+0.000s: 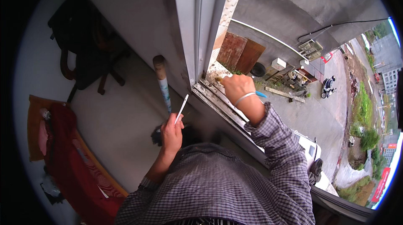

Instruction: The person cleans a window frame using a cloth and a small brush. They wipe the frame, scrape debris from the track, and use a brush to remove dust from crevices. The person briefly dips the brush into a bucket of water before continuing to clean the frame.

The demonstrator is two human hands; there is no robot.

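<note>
My right hand (240, 87) is closed around a small brush, whose blue handle (261, 94) shows past my wrist. Its yellowish bristle end (218, 79) is partly visible at my fingertips, over the dirty corner of the outer windowsill (217, 67). Just below that hand run the window tracks (217, 99), with dark dirt in the grooves. A thin white stick (181, 109) points up and away from my left hand (172, 132), which grips its lower end on the room side. What the far side of the left hand touches is hidden.
A pole (163, 86) with a brown end leans by the wall under the window. A dark chair (85, 42) and a red cloth (63, 137) are at left. Dark shoes (315, 170) rest on the outer ledge. Outside, far below, are a yard (318, 121) and a scooter (328, 86).
</note>
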